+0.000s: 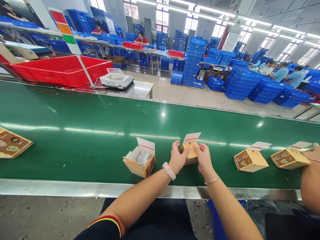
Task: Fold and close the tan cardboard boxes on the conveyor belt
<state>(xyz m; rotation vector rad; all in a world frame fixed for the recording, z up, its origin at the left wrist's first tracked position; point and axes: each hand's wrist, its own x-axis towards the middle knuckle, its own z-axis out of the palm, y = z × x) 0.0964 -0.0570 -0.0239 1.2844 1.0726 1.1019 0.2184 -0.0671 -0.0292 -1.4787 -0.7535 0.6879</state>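
Note:
A small tan cardboard box [191, 154] sits on the green belt in front of me, its white flap with a red line standing up at the back. On its left side is my left hand [178, 156], thumb across the top panels and fingers around the side. My right hand [205, 158] grips the opposite side, fingertips at the top edge. Left of my hands stands an open box [140, 163] with its flap raised and grey-white wrapped contents [143, 158] inside. What the held box contains is hidden by its folded panels.
Two more boxes, a nearer one [251, 160] and a farther one [290, 158], lie to the right, the farther touched by another person's hand [312, 155]. A brown box [13, 143] lies far left. Beyond the belt [100, 113] are a red bin [62, 68] and a scale [117, 80].

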